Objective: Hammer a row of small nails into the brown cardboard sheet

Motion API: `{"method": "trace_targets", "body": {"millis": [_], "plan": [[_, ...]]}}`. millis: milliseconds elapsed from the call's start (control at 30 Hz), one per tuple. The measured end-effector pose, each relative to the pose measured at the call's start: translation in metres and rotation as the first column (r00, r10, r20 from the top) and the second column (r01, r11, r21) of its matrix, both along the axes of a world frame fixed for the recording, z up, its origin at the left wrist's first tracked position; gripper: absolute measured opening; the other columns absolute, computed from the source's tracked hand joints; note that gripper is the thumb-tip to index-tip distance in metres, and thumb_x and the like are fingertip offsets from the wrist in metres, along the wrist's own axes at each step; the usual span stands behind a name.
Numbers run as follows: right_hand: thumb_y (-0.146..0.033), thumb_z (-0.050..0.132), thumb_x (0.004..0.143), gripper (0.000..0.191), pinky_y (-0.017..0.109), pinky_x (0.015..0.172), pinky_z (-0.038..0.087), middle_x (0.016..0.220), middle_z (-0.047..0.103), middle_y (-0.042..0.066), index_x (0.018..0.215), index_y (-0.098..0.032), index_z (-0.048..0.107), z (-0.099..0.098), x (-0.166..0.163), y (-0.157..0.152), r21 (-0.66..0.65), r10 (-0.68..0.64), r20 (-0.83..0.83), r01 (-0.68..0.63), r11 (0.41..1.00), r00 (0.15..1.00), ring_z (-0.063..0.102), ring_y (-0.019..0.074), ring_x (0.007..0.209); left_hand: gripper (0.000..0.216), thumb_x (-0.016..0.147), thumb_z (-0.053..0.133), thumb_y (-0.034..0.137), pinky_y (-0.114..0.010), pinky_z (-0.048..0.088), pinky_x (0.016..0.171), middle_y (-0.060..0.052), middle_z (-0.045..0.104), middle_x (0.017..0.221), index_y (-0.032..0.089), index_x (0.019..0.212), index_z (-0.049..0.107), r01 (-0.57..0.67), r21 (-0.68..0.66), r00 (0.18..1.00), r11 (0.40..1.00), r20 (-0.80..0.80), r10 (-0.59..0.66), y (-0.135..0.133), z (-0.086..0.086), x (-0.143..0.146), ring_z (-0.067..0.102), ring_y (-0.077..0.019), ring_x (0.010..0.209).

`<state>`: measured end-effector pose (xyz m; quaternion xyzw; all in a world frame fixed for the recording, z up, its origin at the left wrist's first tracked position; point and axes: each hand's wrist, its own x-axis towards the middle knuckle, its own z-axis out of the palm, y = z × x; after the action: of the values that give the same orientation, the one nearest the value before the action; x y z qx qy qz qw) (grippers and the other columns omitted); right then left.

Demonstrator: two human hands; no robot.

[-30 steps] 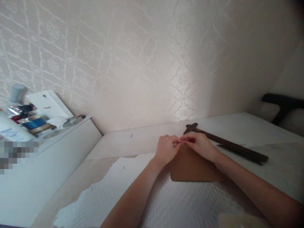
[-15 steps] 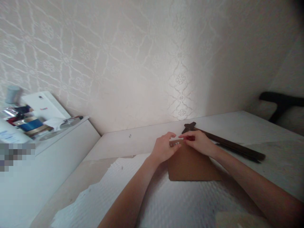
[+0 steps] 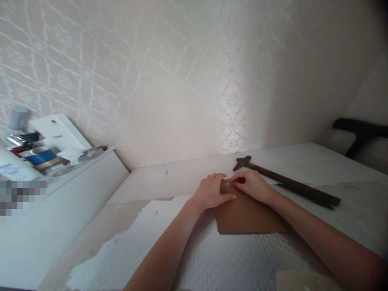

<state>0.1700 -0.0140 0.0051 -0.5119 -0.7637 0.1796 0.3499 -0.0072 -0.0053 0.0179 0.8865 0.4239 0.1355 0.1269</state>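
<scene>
Fingers of left hand (image 3: 212, 192) flat on brown card (image 3: 247, 216), right hand (image 3: 251, 185) pinching its top edge.

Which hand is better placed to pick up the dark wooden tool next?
Right. The right hand lies just beside the dark wooden tool, which runs off to its right. The left hand rests on the brown card, farther from the tool, and would probably have to cross over.

Dim soft indoor light, brighter patch on wall (image 3: 233, 101), blurry, corners darkened
</scene>
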Motion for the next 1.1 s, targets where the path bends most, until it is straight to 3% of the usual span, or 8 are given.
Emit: {"method": "trace_targets", "body": {"millis": [233,600,1100], "plan": [[-0.012,0.052,0.071,0.019,0.026,0.059,0.044,0.066,0.068,0.0,0.066,-0.02,0.069,-0.0014,0.0021,0.0,0.044,-0.014,0.05,0.011,0.999,0.999,0.061,0.0157,0.062,0.062,0.07,0.059,0.059,-0.04,0.042,0.09,-0.011,0.057,0.113,0.018,0.116,0.05,-0.002,0.021,1.0,1.0,-0.024,0.003,-0.0002,0.0001,0.0003,0.051,-0.0268,0.106],[-0.006,0.052,0.07,0.019,0.024,0.06,0.041,0.068,0.065,0.002,0.065,-0.018,0.066,0.0022,0.0019,-0.0001,0.119,0.08,0.199,-0.105,0.987,0.977,0.058,0.0142,0.063,0.058,0.071,0.057,0.06,-0.039,0.041,0.088,-0.008,0.056,0.109,0.02,0.112,0.053,0.009,0.027,1.0,1.0,-0.026,-0.008,0.0014,-0.0024,-0.0006,0.051,-0.0254,0.103],[-0.01,0.051,0.072,0.02,0.024,0.061,0.041,0.071,0.067,0.002,0.076,-0.019,0.068,0.0016,0.0058,0.0002,0.063,0.077,0.196,-0.091,0.994,0.978,0.059,0.0149,0.065,0.058,0.07,0.059,0.059,-0.041,0.041,0.09,-0.009,0.056,0.109,0.019,0.111,0.053,-0.005,0.015,1.0,1.0,-0.002,0.005,0.0004,-0.0021,-0.0001,0.051,-0.0256,0.103]]}}
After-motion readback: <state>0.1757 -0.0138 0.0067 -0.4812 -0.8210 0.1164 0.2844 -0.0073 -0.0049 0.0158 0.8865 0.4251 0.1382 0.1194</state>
